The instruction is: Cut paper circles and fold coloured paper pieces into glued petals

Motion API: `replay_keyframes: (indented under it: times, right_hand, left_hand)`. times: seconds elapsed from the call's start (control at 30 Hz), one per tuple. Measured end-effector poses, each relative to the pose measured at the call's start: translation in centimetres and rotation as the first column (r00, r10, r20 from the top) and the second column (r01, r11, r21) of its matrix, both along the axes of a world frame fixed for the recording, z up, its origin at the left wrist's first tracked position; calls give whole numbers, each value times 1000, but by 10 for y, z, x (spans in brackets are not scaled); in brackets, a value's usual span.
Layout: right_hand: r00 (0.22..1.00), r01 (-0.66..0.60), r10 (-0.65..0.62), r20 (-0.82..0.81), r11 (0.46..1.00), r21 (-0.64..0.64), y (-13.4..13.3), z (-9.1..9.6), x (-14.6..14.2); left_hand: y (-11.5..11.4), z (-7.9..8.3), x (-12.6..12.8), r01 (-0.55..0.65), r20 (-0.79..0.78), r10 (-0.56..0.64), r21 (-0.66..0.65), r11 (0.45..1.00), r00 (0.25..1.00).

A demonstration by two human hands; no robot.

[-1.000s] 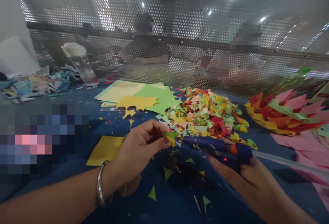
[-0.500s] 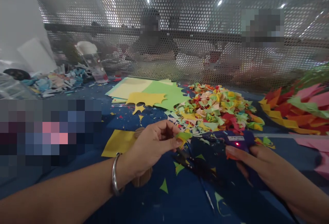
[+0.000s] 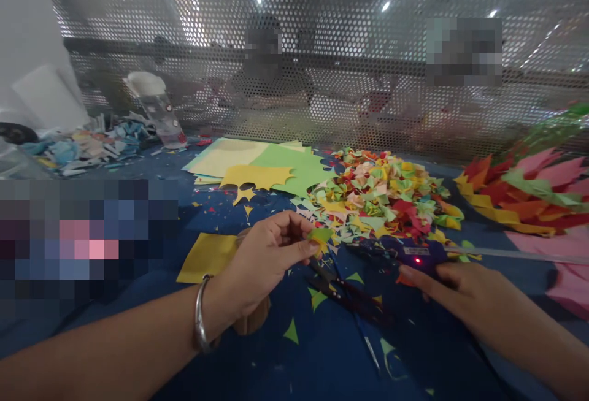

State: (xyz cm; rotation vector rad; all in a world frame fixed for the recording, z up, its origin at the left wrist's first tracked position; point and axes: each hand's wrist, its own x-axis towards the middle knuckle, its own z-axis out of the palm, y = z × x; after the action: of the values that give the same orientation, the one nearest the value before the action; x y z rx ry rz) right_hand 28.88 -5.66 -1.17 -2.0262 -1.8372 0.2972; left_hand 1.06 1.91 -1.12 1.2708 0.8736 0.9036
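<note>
My left hand pinches a small folded green-and-yellow paper piece between thumb and fingers, just above the blue table. My right hand rests with its fingers stretched over the dark blue glue gun, which lies on the table with a red light lit. Whether the fingers grip the gun I cannot tell. A pair of dark scissors lies between the two hands. Behind them is a pile of folded coloured paper pieces.
Sheets of yellow and green paper lie at the back, and a yellow square by my left wrist. A spiky paper wreath sits at right, a clear bottle at back left. A perforated metal screen has people behind it.
The glue gun has come down from the paper piece to lie on the table, and my right hand has loosened over it. My left hand still pinches the piece.
</note>
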Motion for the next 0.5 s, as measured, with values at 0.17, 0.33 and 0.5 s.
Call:
replay_keyframes:
  times: [0.17, 0.33, 0.5]
  right_hand:
    - [959, -14, 15, 283, 1000, -8, -11, 19, -7]
    - [971, -237, 226, 75, 952, 193, -9, 40, -53]
    - [923, -379, 341, 177, 886, 268, 11, 36, -90]
  left_hand:
    - [-1, 1, 1, -5, 21, 5, -4, 1000, 1000]
    - [-3, -1, 3, 27, 48, -27, -10, 1000, 998]
    - [-7, 0, 4, 67, 24, -66, -28, 997, 998]
